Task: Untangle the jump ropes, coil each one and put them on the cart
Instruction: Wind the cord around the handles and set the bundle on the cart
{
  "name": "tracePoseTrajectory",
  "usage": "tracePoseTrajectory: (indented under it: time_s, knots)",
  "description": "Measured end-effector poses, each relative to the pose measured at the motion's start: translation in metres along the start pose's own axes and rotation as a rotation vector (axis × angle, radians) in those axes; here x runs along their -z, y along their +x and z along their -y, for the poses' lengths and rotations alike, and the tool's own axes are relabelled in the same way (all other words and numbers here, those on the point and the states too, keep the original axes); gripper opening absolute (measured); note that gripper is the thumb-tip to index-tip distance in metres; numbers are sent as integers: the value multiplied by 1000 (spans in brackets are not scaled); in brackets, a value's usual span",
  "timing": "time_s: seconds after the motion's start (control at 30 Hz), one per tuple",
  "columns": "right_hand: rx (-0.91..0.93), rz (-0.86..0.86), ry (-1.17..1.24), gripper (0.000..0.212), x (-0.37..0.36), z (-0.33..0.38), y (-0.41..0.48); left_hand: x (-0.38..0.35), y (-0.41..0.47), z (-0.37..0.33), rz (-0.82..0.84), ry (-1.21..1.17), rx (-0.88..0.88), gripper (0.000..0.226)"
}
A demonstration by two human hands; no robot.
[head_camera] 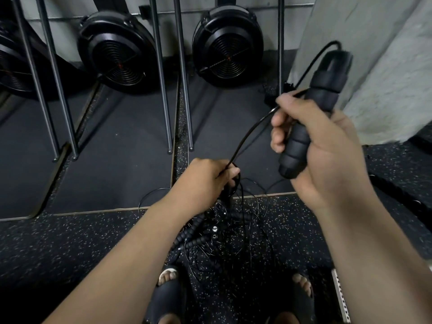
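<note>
My right hand [320,146] grips a black ribbed jump rope handle [311,115], held upright at chest height. A thin black cord [247,136] leaves the handle's top, loops down past my fingers and runs to my left hand [205,181]. My left hand holds that cord together with a bunch of other thin cords. Below it hangs a tangle of jump ropes [222,232], with several black ribbed handles and many thin loops spread over the speckled floor. The cart is not in view.
Two black fan wheels of rowing machines [119,52] [228,46] stand at the back, with metal rails [163,90] slanting down to the black floor mats. A grey concrete pillar [385,73] is at the right. A thick black rope [397,192] lies at the right. My sandalled feet [168,291] are below.
</note>
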State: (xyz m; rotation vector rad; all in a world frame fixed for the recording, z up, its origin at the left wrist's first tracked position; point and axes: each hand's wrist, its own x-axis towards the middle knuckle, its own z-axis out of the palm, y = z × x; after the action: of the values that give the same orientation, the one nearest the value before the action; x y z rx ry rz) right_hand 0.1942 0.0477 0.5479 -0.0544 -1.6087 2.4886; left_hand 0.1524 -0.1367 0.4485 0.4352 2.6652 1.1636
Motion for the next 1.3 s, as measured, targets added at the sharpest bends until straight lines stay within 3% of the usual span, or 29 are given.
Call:
tracePoseTrajectory:
  time_s: [0.23, 0.37, 0.53, 0.7, 0.83, 1.0, 1.17, 1.3]
  knots:
    - [-112, 40, -489, 5, -6, -31, -2, 5, -4, -5, -46, 14, -106, 24]
    - [-116, 87, -814, 4, -7, -47, -2, 6, -5, -4, -103, 85, -169, 43]
    - [-89, 81, -789, 5, -8, -46, -2, 5, -4, -2, -153, 92, -229, 23]
    - [-32, 3, -685, 4, -6, -40, 0, 7, -6, -5, -76, 35, -78, 12]
    - [-15, -39, -536, 9, -5, -34, 0, 6, -10, -9, 44, -178, 7, 4]
    - [-1, -50, -407, 11, -7, -26, -2, 8, -9, -9, 61, -260, 95, 18]
    - [-17, -82, -264, 11, -7, -21, -1, 11, -8, -6, 13, -161, 81, 22]
    - [-34, -113, -318, 6, -4, -30, 2, 11, -8, -2, -27, -38, 29, 28]
